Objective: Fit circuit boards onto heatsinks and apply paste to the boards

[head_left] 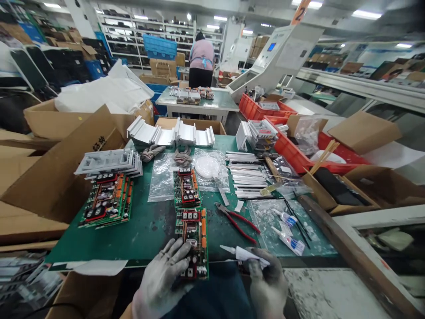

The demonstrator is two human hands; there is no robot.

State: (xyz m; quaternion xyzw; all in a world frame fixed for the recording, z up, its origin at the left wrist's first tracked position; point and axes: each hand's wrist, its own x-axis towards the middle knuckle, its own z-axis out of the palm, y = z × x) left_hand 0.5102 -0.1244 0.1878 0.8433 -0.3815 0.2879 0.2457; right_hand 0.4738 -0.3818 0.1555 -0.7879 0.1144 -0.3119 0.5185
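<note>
My left hand (166, 271), in a greyish work glove, lies over the left edge of the nearest circuit board (192, 226), its fingers stretched out and touching it. That green board has red-framed parts and orange connectors, and its near end reaches the table's front edge. A white glue tube (245, 255) is in my right hand (268, 279), also gloved and closed around it, the long nozzle pointing left toward the board. Another circuit board (186, 188) lies just beyond the first. Red-handled cutting pliers (238, 221) rest between the boards and two more glue tubes (292, 241).
Stacked circuit boards (106, 199) lie at left below grey plastic frames (109, 163). White metal housings (172, 133) line the far edge. Thin metal strips (247, 175) and a hammer (272, 169) are at right. Cardboard boxes (59, 177) and red crates (288, 150) flank the table. A person (202, 57) stands farther back.
</note>
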